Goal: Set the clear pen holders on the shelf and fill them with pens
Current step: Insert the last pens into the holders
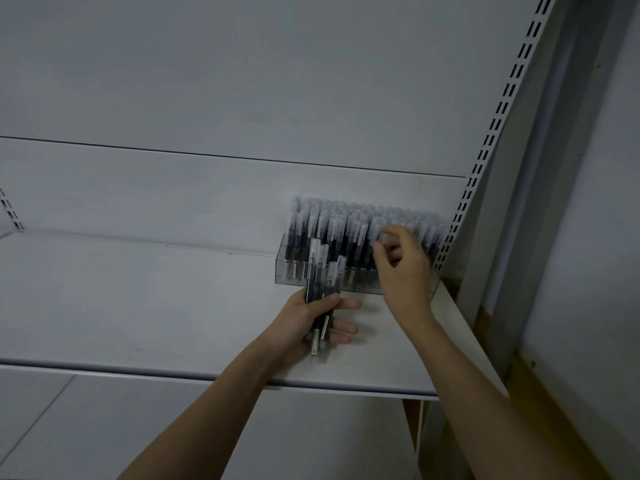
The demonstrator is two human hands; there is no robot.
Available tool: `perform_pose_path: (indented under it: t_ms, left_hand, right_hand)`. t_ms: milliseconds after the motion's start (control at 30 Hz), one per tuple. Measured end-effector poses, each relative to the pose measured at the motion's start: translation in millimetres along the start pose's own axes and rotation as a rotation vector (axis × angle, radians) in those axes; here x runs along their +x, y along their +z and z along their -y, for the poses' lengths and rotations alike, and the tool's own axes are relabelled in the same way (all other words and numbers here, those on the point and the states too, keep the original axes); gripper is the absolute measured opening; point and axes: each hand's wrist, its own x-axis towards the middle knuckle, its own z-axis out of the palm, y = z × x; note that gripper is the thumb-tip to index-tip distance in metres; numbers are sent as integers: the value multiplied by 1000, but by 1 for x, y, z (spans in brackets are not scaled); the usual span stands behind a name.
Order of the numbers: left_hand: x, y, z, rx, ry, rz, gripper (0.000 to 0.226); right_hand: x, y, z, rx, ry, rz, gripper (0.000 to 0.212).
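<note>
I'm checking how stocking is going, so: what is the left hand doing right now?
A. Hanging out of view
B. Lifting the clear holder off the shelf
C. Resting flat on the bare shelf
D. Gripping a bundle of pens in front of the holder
D: the left hand grips a bundle of pens upright, just in front of the clear pen holder on the shelf.

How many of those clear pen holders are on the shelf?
1 that I can tell: the clear pen holder stands at the shelf's back right, packed with pens. The right hand hides part of it, so a seam between two could be hidden.
</note>
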Motion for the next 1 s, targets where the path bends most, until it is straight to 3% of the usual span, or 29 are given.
perform_pose_path:
  t_ms: [133, 267, 600, 833, 1000]
  left_hand:
    - [-1, 0, 0, 17, -9, 16, 24]
    - [-2, -1, 1, 42, -1, 46, 26]
    - [0, -1, 3, -9, 17, -25, 16]
    - [-1, -1, 3, -7, 16, -16, 19]
    - [0, -1, 2, -15, 15, -21, 21]
  right_hand:
    - [-20, 9, 7, 285, 276, 291, 21]
    - [-30, 14, 13, 563, 445, 358, 30]
    - [21, -20, 3, 415, 301, 29, 27]
    - [47, -37, 8, 237, 36, -30, 21]
    - [50, -32, 3, 144, -22, 0, 19]
